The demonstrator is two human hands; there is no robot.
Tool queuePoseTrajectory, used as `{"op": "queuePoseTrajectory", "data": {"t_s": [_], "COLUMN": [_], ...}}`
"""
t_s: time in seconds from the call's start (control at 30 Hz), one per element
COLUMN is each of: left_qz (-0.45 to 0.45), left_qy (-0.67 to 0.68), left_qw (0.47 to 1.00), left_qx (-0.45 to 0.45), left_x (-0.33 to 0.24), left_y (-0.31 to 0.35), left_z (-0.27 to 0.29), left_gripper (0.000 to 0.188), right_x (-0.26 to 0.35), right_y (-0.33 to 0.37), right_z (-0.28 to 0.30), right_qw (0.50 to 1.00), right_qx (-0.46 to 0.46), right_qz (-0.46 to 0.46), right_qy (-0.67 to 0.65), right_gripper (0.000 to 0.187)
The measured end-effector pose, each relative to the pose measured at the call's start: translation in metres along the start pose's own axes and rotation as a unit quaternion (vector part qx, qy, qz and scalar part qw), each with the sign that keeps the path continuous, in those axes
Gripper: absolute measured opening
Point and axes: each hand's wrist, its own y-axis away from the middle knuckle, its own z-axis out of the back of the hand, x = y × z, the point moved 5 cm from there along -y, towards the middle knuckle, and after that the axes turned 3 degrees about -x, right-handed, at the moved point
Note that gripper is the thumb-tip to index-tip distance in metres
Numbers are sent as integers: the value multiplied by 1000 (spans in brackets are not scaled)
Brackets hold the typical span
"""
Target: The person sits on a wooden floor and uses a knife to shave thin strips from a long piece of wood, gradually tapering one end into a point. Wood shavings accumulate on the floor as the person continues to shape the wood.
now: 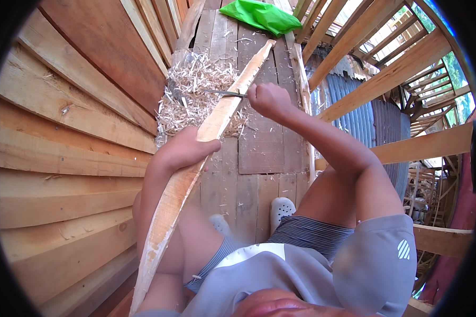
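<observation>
A long, pale carved wooden piece [226, 110] runs slantwise from beside my left arm up to the far floorboards, narrowing to a small knob at its far end. My left hand [188, 149] is wrapped round its middle, thumb lying over the top face. In my right hand [270, 100], closed in a fist, is the handle of a knife [225, 93]. Its thin dark blade lies across the wood beyond my left hand and points left. The handle itself is mostly hidden by my fingers.
Curled wood shavings [195, 87] are heaped on the plank floor [246, 206] left of the wooden piece. A bright green bag [262, 15] lies at the far end. A plank wall [74, 142] rises on my left; a wooden railing [396, 148] stands on my right, with corrugated metal [349, 113] beyond.
</observation>
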Motion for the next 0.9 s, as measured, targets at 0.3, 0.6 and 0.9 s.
{"op": "queuePoseTrajectory", "data": {"t_s": [0.3, 0.6, 0.9], "left_qz": [-7, -6, -59], "left_qy": [-61, 6, -14], "left_qw": [997, 1000, 997], "left_qx": [-47, -5, -51], "left_x": [-5, 9, 19], "left_y": [17, 8, -2], "left_z": [12, 15, 23], "left_gripper": [42, 45, 41], "right_x": [-1, 31, 27], "right_y": [-2, 5, -2], "right_z": [-8, -9, -12], "right_qw": [996, 995, 997], "right_qx": [90, 101, 79], "right_qz": [-26, -14, 11], "right_qy": [4, -20, 25], "right_gripper": [47, 53, 48]}}
